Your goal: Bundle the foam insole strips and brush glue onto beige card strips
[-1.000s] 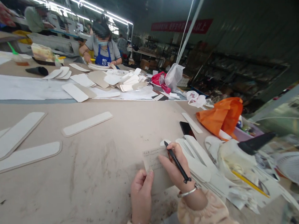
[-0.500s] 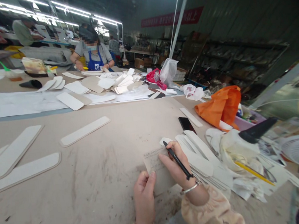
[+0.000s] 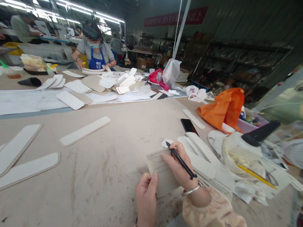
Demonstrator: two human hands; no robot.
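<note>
A: Head view. Where is the written sheet (image 3: 160, 165)?
B: Between the two hands, over the near part of the worktop (image 3: 107, 191). Whether it lies flat or is lifted slightly: cannot tell.

A: State of the left hand (image 3: 146, 200)?
B: Thumb and forefinger pinch the sheet's near left edge. Inferred reason: a grip at the margin anchors the paper and leaves most of its writing uncovered.

A: Right hand (image 3: 181, 169)?
B: Fingers closed around a black pen (image 3: 181, 163), thumb over the sheet's right part. The pen slants, one end up by the fingertips, the other towards the wrist. Probably held so to keep it ready while the thumb steadies the paper. Contact between pen and paper: cannot tell.

A: Surroundings?
B: Pale strips (image 3: 200, 165) overlap in a pile just beside the right hand; a phone (image 3: 189, 126) lies beyond. Longer white pieces (image 3: 14, 153) rest on the left, well apart from the sheet. Judgement: this spacing gives both hands room. An orange bag (image 3: 221, 109) sits at the far right side, presumably out of the way.
</note>
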